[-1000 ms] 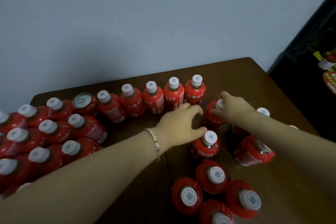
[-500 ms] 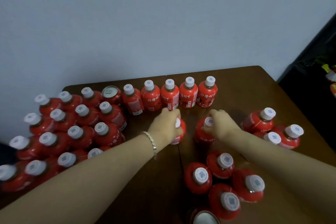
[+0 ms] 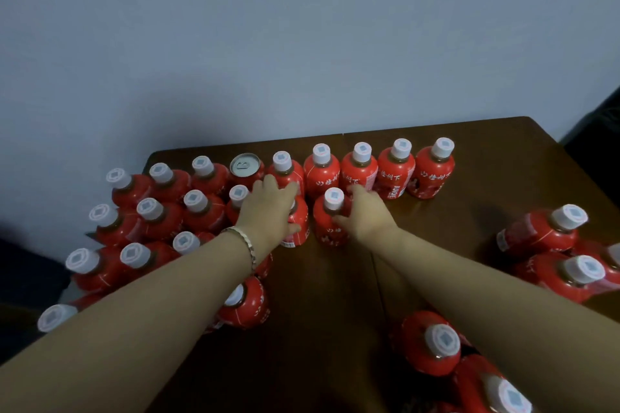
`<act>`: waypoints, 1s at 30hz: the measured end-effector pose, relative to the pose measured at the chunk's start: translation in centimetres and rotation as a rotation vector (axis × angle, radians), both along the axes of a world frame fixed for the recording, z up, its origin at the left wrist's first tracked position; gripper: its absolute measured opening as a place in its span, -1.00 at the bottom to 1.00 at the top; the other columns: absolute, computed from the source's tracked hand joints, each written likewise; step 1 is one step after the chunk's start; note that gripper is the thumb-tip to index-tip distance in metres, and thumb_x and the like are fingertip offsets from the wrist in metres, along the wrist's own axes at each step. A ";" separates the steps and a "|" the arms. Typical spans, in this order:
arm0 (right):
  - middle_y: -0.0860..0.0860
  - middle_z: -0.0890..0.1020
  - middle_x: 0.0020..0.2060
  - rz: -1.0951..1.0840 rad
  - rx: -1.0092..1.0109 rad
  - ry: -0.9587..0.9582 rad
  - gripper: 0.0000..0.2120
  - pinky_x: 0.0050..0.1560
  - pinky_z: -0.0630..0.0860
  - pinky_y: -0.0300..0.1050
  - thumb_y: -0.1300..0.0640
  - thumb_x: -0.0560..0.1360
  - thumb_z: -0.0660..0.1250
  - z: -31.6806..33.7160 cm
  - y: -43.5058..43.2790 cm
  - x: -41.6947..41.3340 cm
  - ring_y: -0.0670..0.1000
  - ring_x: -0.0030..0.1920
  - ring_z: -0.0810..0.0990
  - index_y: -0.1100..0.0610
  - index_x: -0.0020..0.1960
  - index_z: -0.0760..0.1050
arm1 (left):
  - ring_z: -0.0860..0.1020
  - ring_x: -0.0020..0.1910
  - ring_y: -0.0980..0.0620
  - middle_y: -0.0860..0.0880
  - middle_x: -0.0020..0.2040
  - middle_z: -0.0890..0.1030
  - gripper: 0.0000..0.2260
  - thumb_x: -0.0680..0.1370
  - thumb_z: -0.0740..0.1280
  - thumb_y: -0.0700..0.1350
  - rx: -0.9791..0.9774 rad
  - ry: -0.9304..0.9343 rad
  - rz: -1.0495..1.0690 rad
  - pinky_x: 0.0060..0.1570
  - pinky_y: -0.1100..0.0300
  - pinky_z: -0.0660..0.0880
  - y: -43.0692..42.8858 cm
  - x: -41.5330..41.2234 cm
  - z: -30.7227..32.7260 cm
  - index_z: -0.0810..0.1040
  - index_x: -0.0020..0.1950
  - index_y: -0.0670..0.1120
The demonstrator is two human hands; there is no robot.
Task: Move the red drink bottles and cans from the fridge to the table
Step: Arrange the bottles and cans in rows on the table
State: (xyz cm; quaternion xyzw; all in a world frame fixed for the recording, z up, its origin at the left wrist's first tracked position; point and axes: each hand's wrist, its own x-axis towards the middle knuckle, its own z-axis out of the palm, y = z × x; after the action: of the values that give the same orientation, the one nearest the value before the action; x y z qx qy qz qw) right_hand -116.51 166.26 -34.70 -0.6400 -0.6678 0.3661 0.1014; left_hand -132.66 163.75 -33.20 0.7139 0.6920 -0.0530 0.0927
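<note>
Many red drink bottles with white caps stand on a dark brown table [image 3: 335, 312]. My left hand [image 3: 268, 208] wraps over the top of one red bottle [image 3: 298, 221], hiding its cap. My right hand [image 3: 364, 214] grips the side of a second red bottle [image 3: 330, 218] just to the right of the first. Both bottles stand upright in front of the back row [image 3: 396, 168], close beside each other. A single red can [image 3: 245, 166] with a silver top stands in that row.
A dense cluster of bottles [image 3: 151, 221] fills the table's left side. Several more bottles stand at the right edge [image 3: 553, 231] and near the front right [image 3: 436, 345]. A pale wall runs behind the table. Bare tabletop lies between my forearms.
Both hands have pushed their bottles farther back, from mid-table up against the back row and left cluster. The view has shifted with the head.
</note>
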 end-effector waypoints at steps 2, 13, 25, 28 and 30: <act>0.15 0.44 0.31 -0.072 -0.110 0.026 -0.46 0.27 0.43 0.00 0.08 0.48 0.39 -0.8 0.0 -0.3 0.16 0.28 0.46 0.18 0.38 0.28 | 0.41 0.16 -0.12 -0.16 0.21 0.38 -0.44 0.47 0.41 -0.01 -0.018 0.005 -0.020 0.10 0.08 0.41 0.2 -0.3 -0.3 0.26 0.39 -0.03; 0.18 0.35 0.41 -0.006 -0.200 0.106 -0.26 0.40 0.26 -0.06 0.25 0.50 0.32 -2.4 -0.1 -2.0 0.16 0.41 0.33 0.24 0.52 -0.03 | 0.37 0.24 -0.14 -0.16 0.31 0.34 -0.44 0.52 0.36 -0.16 0.020 -0.112 -0.028 0.17 0.05 0.40 0.7 -1.1 -1.6 0.20 0.45 -0.04; 0.05 0.57 0.19 0.128 0.019 -0.316 -0.70 0.21 0.43 -0.18 0.21 0.52 0.23 4.3 -9.6 9.7 0.03 0.21 0.52 0.11 0.23 0.51 | 0.51 0.09 -0.07 -0.07 0.12 0.53 -0.80 0.56 0.25 -0.08 -0.130 -0.333 -0.181 0.08 0.03 0.50 -7.1 6.1 2.3 0.48 0.16 -0.07; 0.04 0.48 0.20 0.186 -0.059 -0.411 -0.62 0.19 0.44 -0.12 0.19 0.46 0.31 5.1 -12.2 12.1 0.05 0.23 0.46 0.04 0.27 0.47 | 0.55 0.02 -0.04 -0.02 0.02 0.57 -0.83 0.54 0.26 -0.02 -0.273 -0.368 -0.266 0.01 0.08 0.51 -10.2 8.8 3.1 0.51 0.07 -0.04; 0.04 0.39 0.25 0.233 -0.054 -0.490 -0.56 0.20 0.41 -0.11 0.19 0.46 0.32 5.6 -13.4 12.9 0.06 0.25 0.39 0.01 0.33 0.41 | 0.54 0.05 -0.06 -0.03 0.06 0.53 -0.79 0.53 0.28 0.00 -0.268 -0.379 -0.313 0.02 0.07 0.50 -11.7 10.4 3.1 0.47 0.13 -0.02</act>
State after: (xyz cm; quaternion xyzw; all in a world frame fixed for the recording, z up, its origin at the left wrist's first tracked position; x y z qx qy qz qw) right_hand -103.66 152.91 -29.08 -0.6307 -0.7317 0.2273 -0.1233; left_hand -122.21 152.00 -30.14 0.7905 0.5306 -0.0230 0.3048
